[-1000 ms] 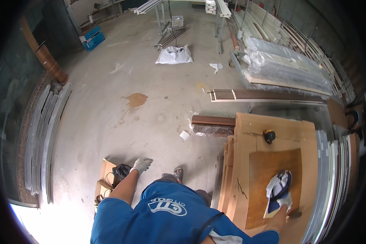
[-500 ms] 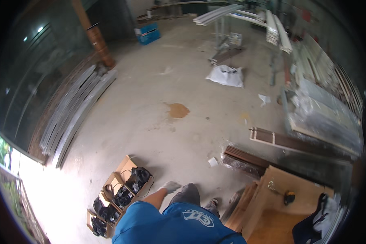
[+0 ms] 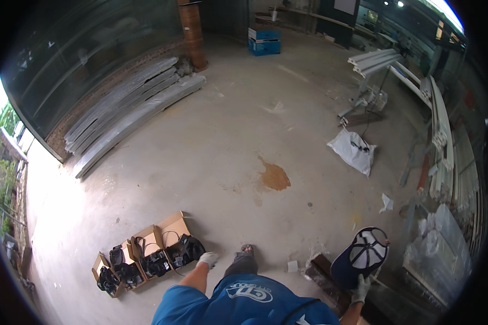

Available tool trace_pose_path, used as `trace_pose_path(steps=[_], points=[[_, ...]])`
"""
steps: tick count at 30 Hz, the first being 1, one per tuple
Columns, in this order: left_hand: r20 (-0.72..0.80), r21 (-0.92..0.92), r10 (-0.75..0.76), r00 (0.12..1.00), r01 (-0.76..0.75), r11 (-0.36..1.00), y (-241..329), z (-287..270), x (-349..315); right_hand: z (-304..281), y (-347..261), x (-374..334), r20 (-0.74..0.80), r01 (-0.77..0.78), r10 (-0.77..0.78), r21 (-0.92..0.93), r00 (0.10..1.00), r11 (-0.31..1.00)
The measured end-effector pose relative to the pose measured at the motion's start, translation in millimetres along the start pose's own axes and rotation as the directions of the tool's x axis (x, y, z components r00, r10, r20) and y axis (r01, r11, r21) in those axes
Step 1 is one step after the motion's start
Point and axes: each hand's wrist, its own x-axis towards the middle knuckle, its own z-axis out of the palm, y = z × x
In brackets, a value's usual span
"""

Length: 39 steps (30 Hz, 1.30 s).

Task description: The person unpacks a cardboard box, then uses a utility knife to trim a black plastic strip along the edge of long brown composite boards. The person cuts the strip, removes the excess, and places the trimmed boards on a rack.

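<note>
A navy cap (image 3: 341, 271) with a white lining is turned with its inside up at the lower right. My right hand (image 3: 361, 291), in a pale glove, grips its near edge. To the left, my left hand (image 3: 207, 260), also gloved, hangs in front of my blue shirt, just right of a row of open cardboard boxes (image 3: 174, 223). Its fingers are too small and blurred to read. Black gear with straps and cables (image 3: 191, 248) fills the boxes.
Wrapped long profiles (image 3: 130, 111) lie along the left wall. A brown puddle (image 3: 275, 176) marks the concrete floor, with a white sack (image 3: 353, 151) beyond it. Plastic-wrapped panels (image 3: 436, 254) and brown planks are at the right. Blue boxes (image 3: 264, 42) stand at the back.
My right hand has come into view, holding the cap, which lay near the cardboard at the lower right. My view has swung left, and my gloved left hand now shows more plainly beside the boxes.
</note>
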Motion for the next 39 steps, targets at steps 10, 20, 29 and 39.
trace_pose_path(steps=[10,20,29,39], points=[[-0.098,-0.410,-0.120,0.988,0.070,0.909,209.6,-167.9,124.0,241.1,6.1,249.4,0.179,-0.360,0.359,-0.029,0.916,0.933],[0.157,-0.457,0.136,0.978,-0.051,0.888,623.6,-142.4,293.7,610.2,-275.0,556.0,0.518,0.245,0.149,-0.614,0.842,0.750],[0.133,-0.550,0.096,0.986,-0.007,0.835,836.5,-261.6,449.8,952.4,-432.0,759.6,0.688,0.557,0.105,-0.659,0.718,0.505],[0.200,-0.520,0.140,0.970,-0.016,0.854,1068.4,-482.7,634.4,1060.3,-384.6,907.8,0.138,-0.377,0.606,-0.670,0.784,0.640]])
